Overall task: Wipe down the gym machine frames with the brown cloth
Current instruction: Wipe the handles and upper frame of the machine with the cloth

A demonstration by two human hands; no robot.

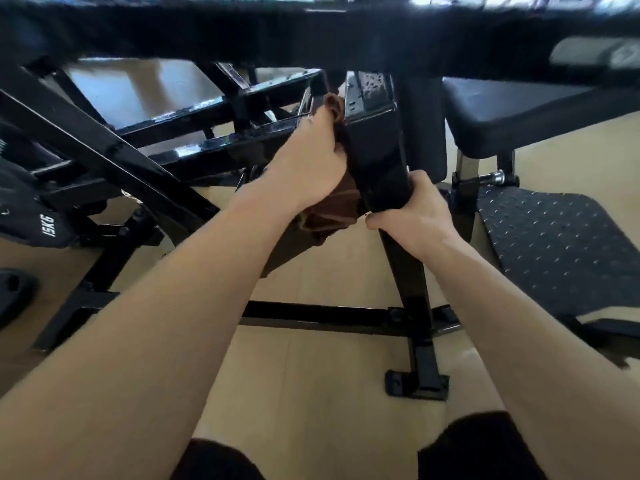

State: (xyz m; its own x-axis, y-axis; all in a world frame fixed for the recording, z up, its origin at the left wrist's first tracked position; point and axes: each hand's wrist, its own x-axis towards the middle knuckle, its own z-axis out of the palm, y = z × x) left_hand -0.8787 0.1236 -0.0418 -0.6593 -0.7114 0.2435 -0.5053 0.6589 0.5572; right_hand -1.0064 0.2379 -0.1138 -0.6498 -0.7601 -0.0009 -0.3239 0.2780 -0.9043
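- Closest to the camera are the person's knees in dark shorts (pixel 478 448) at the bottom edge, with both bare forearms reaching out over a pale wood-look floor (pixel 311 393).
- The left hand (pixel 308 161) is curled shut around the brown cloth (pixel 329 216), pressing it flat against the left face of a thick black post (pixel 375 147). Looks like the palm is doing the pushing, which makes sense if you want the cloth to actually drag along the metal rather than slip.
- The right hand (pixel 414 213) is wrapped around the lower edge of that same post, fingers closed on it, no cloth in it. My guess is it's just bracing the post (or the person's own balance) while the other hand scrubs.
- The cloth itself is dark brown, towel-like and bunched up. A tuft of it pokes out above the fingers near the top of the post and a bigger wad hangs loose below the wrist, so only the middle bit is really in contact.
- The post is glossy black with a row of small holes on its top face; I can't tell from here if it's dusty or clean.
- Around it: more black frame bars (pixel 194 147) off to the left, a padded seat (pixel 512 116) to the right, a studded footplate (pixel 561 251) below that, and a weight plate marked 15KG (pixel 45 223) at the far left.
- Plenty of frame left to do, I'd say.
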